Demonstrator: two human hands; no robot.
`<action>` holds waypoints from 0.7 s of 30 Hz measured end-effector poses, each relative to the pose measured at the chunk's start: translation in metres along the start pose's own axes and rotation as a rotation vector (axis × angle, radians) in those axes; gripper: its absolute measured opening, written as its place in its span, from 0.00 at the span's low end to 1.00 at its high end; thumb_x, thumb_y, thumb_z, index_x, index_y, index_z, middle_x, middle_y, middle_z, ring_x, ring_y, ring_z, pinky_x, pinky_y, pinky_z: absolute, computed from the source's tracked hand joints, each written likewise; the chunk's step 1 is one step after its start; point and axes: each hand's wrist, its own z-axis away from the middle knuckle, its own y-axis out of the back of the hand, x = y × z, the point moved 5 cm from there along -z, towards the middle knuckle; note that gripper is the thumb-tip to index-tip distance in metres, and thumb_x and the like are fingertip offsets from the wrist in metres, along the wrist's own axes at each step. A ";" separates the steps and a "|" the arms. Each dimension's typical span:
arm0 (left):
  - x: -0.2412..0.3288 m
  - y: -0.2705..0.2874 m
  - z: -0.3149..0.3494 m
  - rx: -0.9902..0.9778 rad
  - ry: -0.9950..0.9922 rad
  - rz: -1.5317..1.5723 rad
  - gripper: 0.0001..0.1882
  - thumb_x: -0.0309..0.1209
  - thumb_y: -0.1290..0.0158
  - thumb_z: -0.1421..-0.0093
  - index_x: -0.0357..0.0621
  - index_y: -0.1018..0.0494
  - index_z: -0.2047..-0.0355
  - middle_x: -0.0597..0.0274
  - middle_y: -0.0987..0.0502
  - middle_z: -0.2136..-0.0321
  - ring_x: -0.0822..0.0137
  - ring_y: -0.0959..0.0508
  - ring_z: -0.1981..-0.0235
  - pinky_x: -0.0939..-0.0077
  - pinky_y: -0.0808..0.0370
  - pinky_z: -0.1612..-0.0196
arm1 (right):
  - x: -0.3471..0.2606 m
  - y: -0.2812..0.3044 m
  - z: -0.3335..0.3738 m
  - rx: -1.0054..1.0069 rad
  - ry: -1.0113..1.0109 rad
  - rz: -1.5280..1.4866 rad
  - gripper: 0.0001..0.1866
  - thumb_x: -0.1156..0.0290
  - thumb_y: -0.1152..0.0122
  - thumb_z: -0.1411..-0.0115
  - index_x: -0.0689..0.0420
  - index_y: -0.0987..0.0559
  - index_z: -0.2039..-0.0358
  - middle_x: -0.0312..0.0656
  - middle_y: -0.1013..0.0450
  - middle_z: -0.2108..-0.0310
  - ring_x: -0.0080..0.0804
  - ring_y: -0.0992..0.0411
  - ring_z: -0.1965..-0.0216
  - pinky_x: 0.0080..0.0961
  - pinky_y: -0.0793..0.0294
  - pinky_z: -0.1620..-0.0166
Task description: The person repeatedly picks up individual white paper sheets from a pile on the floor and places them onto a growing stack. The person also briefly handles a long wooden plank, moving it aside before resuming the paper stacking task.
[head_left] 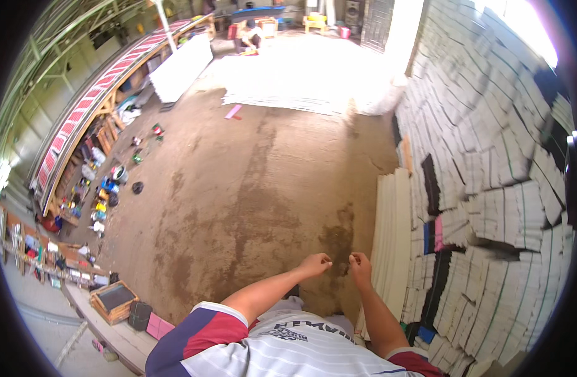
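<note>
White foam sheets (392, 232) stand on edge in a leaning stack just right of the hands, against the tall wall of stacked white panels (489, 144). The left hand (315, 264) and the right hand (360, 262) are both clenched into loose fists, close together above the dirt floor (238, 188); whether they pinch anything is too small to tell. A dark damp patch (338, 235) lies just beyond them.
</note>
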 end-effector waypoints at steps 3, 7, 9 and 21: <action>-0.028 0.077 0.010 0.110 0.104 0.039 0.24 0.46 0.40 0.33 0.41 0.20 0.45 0.47 0.15 0.50 0.51 0.16 0.46 0.59 0.22 0.43 | -0.048 -0.071 -0.052 -0.145 -0.017 -0.005 0.17 0.62 0.35 0.31 0.62 0.17 0.51 0.47 0.17 0.60 0.36 0.20 0.57 0.34 0.22 0.50; -0.066 0.153 0.014 0.256 0.166 0.160 0.25 0.47 0.41 0.32 0.41 0.20 0.44 0.48 0.15 0.50 0.52 0.16 0.46 0.60 0.22 0.43 | -0.101 -0.148 -0.104 -0.258 0.069 0.038 0.16 0.62 0.34 0.32 0.62 0.17 0.52 0.47 0.18 0.62 0.35 0.20 0.58 0.33 0.22 0.51; -0.080 0.191 0.006 0.355 0.159 0.221 0.24 0.47 0.41 0.31 0.41 0.20 0.45 0.49 0.15 0.51 0.53 0.16 0.48 0.60 0.21 0.45 | -0.119 -0.183 -0.135 -0.308 0.095 0.072 0.16 0.62 0.33 0.32 0.61 0.17 0.52 0.47 0.18 0.63 0.34 0.20 0.60 0.33 0.21 0.51; -0.142 0.403 -0.072 0.438 0.347 0.293 0.25 0.49 0.42 0.31 0.44 0.20 0.44 0.51 0.15 0.49 0.55 0.16 0.46 0.60 0.22 0.42 | -0.204 -0.387 -0.309 -0.547 0.163 0.194 0.16 0.60 0.33 0.32 0.59 0.16 0.53 0.49 0.16 0.60 0.41 0.17 0.56 0.35 0.20 0.50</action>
